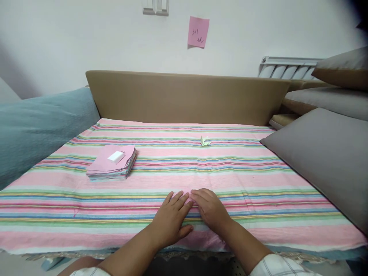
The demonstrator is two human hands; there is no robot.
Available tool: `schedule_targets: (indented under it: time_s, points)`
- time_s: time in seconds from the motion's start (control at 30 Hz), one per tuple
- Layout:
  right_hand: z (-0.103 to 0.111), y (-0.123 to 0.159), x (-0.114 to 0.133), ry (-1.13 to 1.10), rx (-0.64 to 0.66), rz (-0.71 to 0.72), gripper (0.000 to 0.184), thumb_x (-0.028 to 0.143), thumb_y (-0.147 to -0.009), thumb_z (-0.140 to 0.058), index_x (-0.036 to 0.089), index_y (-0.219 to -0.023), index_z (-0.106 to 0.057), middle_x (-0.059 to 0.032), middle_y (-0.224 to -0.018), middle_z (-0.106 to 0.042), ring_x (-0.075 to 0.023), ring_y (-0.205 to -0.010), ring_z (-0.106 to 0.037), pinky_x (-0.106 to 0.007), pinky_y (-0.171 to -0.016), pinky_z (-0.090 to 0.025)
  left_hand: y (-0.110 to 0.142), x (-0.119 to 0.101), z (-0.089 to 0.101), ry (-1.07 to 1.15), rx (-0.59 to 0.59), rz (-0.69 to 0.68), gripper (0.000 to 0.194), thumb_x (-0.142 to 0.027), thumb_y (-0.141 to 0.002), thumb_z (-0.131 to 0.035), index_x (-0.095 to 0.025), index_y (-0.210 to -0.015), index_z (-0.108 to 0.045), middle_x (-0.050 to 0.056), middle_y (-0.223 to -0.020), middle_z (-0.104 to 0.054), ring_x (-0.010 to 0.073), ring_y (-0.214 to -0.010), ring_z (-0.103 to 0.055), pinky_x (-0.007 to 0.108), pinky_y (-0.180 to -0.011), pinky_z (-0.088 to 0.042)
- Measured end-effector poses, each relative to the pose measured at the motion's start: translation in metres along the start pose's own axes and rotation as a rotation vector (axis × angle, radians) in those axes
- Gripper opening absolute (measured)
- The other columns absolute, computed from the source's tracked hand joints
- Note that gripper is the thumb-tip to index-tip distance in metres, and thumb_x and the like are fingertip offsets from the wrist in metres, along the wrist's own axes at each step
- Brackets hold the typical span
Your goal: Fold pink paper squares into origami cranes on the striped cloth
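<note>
Near the front of the striped cloth, my left hand [171,218] lies palm down with its fingers spread. My right hand [211,209] meets it from the other side, fingers bent together and pointing left, its thumb hidden. A small piece of pink paper [188,197] shows between the fingertips of both hands; most of it is covered. My right fingers press on this paper, and my left fingertips rest against it. Further back lies a small pale green folded paper [204,142]. To the left is a stack of square paper [99,163] with a white charger plug [116,156] on top.
The striped cloth [230,180] covers a low surface with a brown backboard [186,97] behind. A blue-grey cushion [43,126] borders the left. Grey cushions [324,153] are piled at the right. A pink note [198,32] hangs on the wall below a switch [155,7].
</note>
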State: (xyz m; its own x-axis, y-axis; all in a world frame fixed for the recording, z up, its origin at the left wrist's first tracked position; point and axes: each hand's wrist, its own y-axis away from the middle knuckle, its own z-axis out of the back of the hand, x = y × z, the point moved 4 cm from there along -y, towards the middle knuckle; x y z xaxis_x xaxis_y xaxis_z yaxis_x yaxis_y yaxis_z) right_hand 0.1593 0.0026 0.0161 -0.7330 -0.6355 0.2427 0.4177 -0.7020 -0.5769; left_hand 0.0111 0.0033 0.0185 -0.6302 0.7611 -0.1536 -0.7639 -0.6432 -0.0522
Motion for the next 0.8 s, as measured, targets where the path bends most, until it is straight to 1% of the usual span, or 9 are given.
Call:
schedule_targets:
  time_s: [0.07, 0.2, 0.27, 0.37, 0.47, 0.63, 0.8]
  points:
    - [-0.011, 0.0, 0.002, 0.007, 0.029, -0.001, 0.034, 0.011, -0.086, -0.038, 0.016, -0.114, -0.056, -0.0091, -0.111, -0.062, -0.0193, -0.102, -0.052, -0.037, -0.091, -0.04, 0.0, 0.0, -0.001, 0.002, -0.009, 0.001, 0.071, -0.043, -0.074, -0.06, -0.022, -0.135, -0.032, 0.009, -0.143, -0.033, 0.0315, -0.132, -0.025, 0.054, -0.107, -0.018]
    - [-0.022, -0.001, -0.002, 0.007, 0.107, -0.11, 0.033, 0.011, -0.085, -0.041, 0.016, -0.114, -0.055, -0.0083, -0.111, -0.063, -0.0207, -0.097, -0.052, -0.036, -0.086, -0.041, 0.001, 0.001, -0.003, 0.004, -0.024, -0.007, 0.069, -0.044, -0.074, -0.059, -0.023, -0.135, -0.032, 0.008, -0.143, -0.033, 0.031, -0.132, -0.025, 0.053, -0.107, -0.017]
    - [-0.023, -0.001, -0.004, 0.011, 0.129, -0.162, 0.035, 0.011, -0.084, -0.041, 0.016, -0.116, -0.053, -0.0092, -0.109, -0.063, -0.0211, -0.094, -0.052, -0.035, -0.083, -0.041, 0.001, 0.001, -0.003, 0.005, -0.027, -0.004, 0.069, -0.043, -0.074, -0.06, -0.024, -0.134, -0.033, 0.008, -0.143, -0.034, 0.031, -0.132, -0.026, 0.053, -0.107, -0.017]
    - [-0.023, -0.002, -0.005, 0.015, 0.142, -0.196, 0.035, 0.01, -0.084, -0.04, 0.014, -0.117, -0.051, -0.0107, -0.104, -0.062, -0.0216, -0.094, -0.051, -0.036, -0.083, -0.039, 0.001, 0.0, -0.002, 0.005, -0.027, 0.0, 0.07, -0.042, -0.073, -0.06, -0.023, -0.134, -0.033, 0.008, -0.143, -0.034, 0.031, -0.132, -0.026, 0.054, -0.107, -0.017]
    - [-0.025, -0.003, -0.006, 0.007, 0.184, -0.229, 0.034, 0.011, -0.084, -0.04, 0.016, -0.116, -0.05, -0.0095, -0.101, -0.061, -0.0212, -0.093, -0.05, -0.034, -0.083, -0.037, 0.0, -0.001, -0.001, 0.005, -0.015, 0.0, 0.069, -0.042, -0.073, -0.06, -0.023, -0.134, -0.033, 0.009, -0.143, -0.033, 0.0309, -0.132, -0.026, 0.054, -0.107, -0.017]
    - [-0.024, -0.008, -0.006, -0.007, 0.254, -0.286, 0.037, 0.01, -0.082, -0.043, 0.019, -0.117, -0.048, -0.0081, -0.103, -0.06, -0.0208, -0.094, -0.05, -0.032, -0.082, -0.035, 0.0, -0.001, -0.001, -0.001, -0.006, 0.002, 0.069, -0.042, -0.073, -0.06, -0.022, -0.134, -0.034, 0.01, -0.143, -0.032, 0.0309, -0.132, -0.026, 0.054, -0.107, -0.017]
    - [-0.024, -0.009, -0.005, 0.03, 0.262, -0.296, 0.042, 0.01, -0.081, -0.043, 0.017, -0.123, -0.045, -0.0097, -0.106, -0.06, -0.0215, -0.095, -0.05, -0.033, -0.081, -0.034, 0.001, 0.001, -0.004, -0.002, -0.025, -0.008, 0.067, -0.043, -0.074, -0.059, -0.023, -0.134, -0.034, 0.01, -0.143, -0.033, 0.0302, -0.131, -0.027, 0.053, -0.107, -0.016]
